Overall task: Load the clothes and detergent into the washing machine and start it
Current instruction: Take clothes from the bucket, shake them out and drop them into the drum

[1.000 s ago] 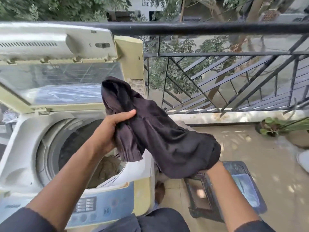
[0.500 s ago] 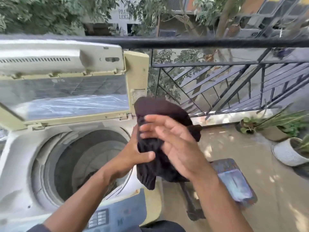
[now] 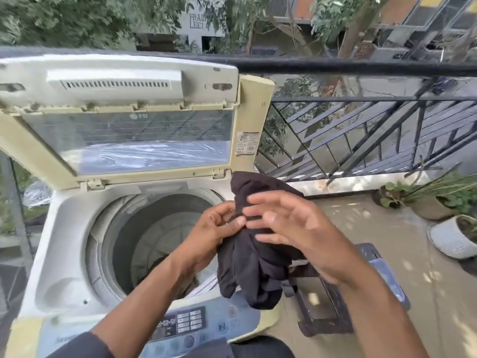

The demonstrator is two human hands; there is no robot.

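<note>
The left hand [image 3: 219,228] is gripping a dark garment [image 3: 255,264], its thumb and fingers curled round the bunched cloth near the middle. The right hand [image 3: 291,228] is lying against the same garment from the other side, its fingers spread and fairly straight; whether they are pinching the cloth cannot be told. The garment is hanging in folds between the two hands, its top poking up above the fingers and its lower end dangling over the right front corner of the washer [image 3: 69,241], just beside the drum [image 3: 154,241] and not inside it. The lid [image 3: 129,140] is standing open, tilted back against the railing [image 3: 361,65], with crinkled plastic film showing behind its clear panel. Something pale is lying low in the drum, partly hidden by the left forearm. The control panel [image 3: 185,324] is sitting along the front edge, below the arms. On the floor [image 3: 402,244] to the right of the washer a dark basket [image 3: 333,306] is standing, partly hidden by the right arm. Potted plants [image 3: 444,202] are sitting by the railing at the far right.
</note>
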